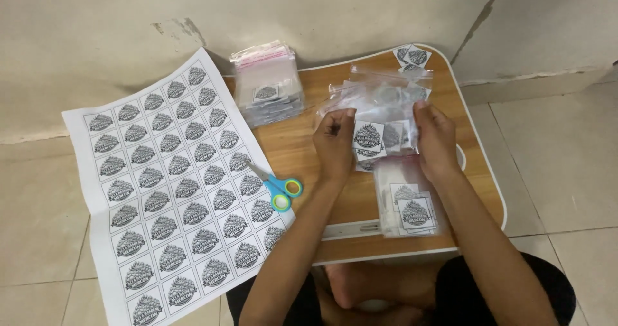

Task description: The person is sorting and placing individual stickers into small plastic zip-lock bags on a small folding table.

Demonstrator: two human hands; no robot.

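Head view: both hands, left hand (335, 142) and right hand (436, 139), have their fingers pinched on a clear bag (380, 117) with a cut label (369, 139) at its front, held between them above the tabletop (302, 139). Just below the right fingers lies a pile of filled bags (412, 207); a taller stack (267, 91) sits beyond the left fingers. Left of them, scissors (278, 187) rest on a sheet (167, 191) of labels mostly uncut, so I judge much remains.

Label sheet (168, 191) cut off at bottom edge, scissors (278, 187) blades hidden beneath it
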